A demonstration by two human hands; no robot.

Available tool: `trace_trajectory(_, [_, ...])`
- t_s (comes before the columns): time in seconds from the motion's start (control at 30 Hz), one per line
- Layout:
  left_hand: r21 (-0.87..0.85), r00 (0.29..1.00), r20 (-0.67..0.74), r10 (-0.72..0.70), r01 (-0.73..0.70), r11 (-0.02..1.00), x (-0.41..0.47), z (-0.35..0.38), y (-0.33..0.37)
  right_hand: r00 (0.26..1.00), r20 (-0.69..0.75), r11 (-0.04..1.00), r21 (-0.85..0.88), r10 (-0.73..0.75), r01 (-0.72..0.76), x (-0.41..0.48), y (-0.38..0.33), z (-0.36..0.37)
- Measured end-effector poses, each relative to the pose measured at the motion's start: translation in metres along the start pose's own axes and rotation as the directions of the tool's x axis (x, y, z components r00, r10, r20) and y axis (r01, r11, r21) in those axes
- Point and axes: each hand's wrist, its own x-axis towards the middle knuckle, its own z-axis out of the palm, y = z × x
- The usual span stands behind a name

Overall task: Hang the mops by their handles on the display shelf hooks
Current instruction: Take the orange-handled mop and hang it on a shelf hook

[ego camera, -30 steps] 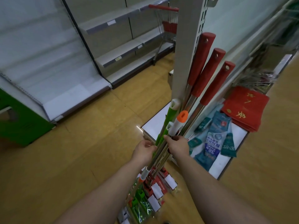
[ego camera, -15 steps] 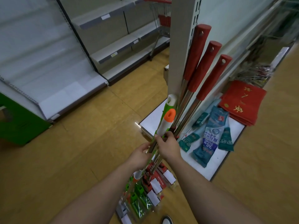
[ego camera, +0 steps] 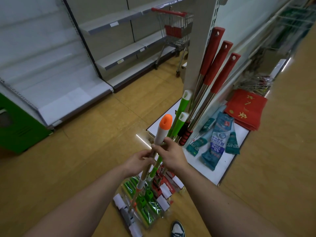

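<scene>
An orange-capped mop with a white grip (ego camera: pixel 162 130) points up toward me; both hands hold its metal shaft. My left hand (ego camera: pixel 138 161) grips the shaft lower down, and my right hand (ego camera: pixel 171 155) pinches it just under the white grip. Two green-handled mops (ego camera: pixel 180 111) lean behind it against the display shelf post (ego camera: pixel 199 48). Three red-handled mops (ego camera: pixel 219 65) lean further right against the same shelf end. The mop heads (ego camera: pixel 147 199), in plastic wrap with white labels, rest together on the floor. No hooks are visible.
The shelf's white base (ego camera: pixel 224 168) carries teal packets (ego camera: pixel 217 141) and a red cloth stack (ego camera: pixel 246 108). A red shopping cart (ego camera: pixel 176 29) stands behind the post. Bare grey shelving (ego camera: pixel 119 55) lines the left. A shoe (ego camera: pixel 177 229) shows at the bottom.
The orange-capped mop has come away from the leaning bundle and its handle has swung toward me. Both hands shifted left on its shaft. The green and red mops stay leaning.
</scene>
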Motion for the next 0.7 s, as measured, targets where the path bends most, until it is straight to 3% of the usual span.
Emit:
trace_trajectory(0.47, [0.109, 0.959, 0.079, 0.271, -0.278, 0.954, -0.150, -0.066, -0.089, 0.981, -0.090, 0.984, -0.064, -0.174, 0.168, -0.172, -0.061, 0.111])
trace_trajectory(0.7, [0.194, 0.942, 0.078, 0.326, -0.335, 0.922, -0.225, -0.064, -0.071, 0.972, -0.089, 0.971, -0.120, -0.218, 0.207, -0.222, -0.080, 0.115])
